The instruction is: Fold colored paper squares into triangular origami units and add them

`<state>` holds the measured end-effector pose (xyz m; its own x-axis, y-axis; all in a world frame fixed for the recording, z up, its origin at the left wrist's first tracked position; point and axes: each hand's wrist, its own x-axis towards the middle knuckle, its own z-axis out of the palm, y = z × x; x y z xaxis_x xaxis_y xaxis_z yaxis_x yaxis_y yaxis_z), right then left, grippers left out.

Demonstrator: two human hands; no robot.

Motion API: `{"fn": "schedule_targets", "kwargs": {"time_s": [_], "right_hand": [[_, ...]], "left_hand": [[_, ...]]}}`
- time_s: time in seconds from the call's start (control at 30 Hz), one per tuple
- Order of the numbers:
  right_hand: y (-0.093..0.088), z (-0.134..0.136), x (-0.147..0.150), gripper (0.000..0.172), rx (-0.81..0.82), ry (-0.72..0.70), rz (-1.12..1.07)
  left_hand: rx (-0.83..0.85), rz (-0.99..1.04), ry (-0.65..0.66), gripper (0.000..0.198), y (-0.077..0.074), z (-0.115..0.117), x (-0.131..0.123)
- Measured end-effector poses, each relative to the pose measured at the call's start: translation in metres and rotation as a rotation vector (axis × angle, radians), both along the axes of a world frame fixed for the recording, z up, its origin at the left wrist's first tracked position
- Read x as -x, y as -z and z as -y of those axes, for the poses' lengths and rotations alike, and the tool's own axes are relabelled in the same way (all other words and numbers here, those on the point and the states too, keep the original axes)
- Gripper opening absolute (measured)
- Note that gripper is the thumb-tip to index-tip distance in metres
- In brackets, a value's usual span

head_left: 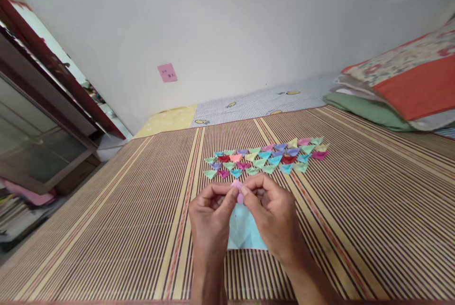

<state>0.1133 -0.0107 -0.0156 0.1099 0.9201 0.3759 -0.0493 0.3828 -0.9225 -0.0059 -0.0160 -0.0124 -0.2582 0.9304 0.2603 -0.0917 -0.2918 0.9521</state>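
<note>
Nearest me, a pale blue paper sheet (245, 236) lies on the striped bamboo mat (106, 229), partly under both hands. My left hand (209, 219) and right hand (273, 215) meet above it, thumbs and fingertips pinched closed on a small pink folded paper piece (237, 185). Just beyond lie rows of small folded paper triangles in many colours (266, 158), then stacked pillows (401, 87) far right.

The only writing in view is on a small pink note (167, 72) stuck to the white wall (249, 20), at about ten o'clock from the middle of the view — a few dark handwritten marks on its face — too small and blurred to read.
</note>
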Motion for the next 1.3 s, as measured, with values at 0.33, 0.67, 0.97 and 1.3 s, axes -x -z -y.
{"fn": "schedule_targets", "kwargs": {"time_s": [0.33,0.67,0.97,1.3], "right_hand": [[0.001,-0.003,0.000,0.020,0.081,0.012,-0.011],[0.000,-0.002,-0.010,0.026,-0.011,-0.051,0.102],[-0.001,-0.001,-0.011,0.024,-0.004,-0.068,0.080],[-0.002,-0.001,-0.015,0.025,-0.057,-0.017,0.194]], "left_hand": [[-0.020,0.048,-0.004,0.015,0.002,-0.002,-0.002],[0.092,0.153,0.076,0.030,-0.001,-0.005,-0.001],[0.081,0.143,0.159,0.017,0.001,-0.002,0.001],[0.125,0.128,0.232,0.019,-0.001,0.000,-0.001]]}}
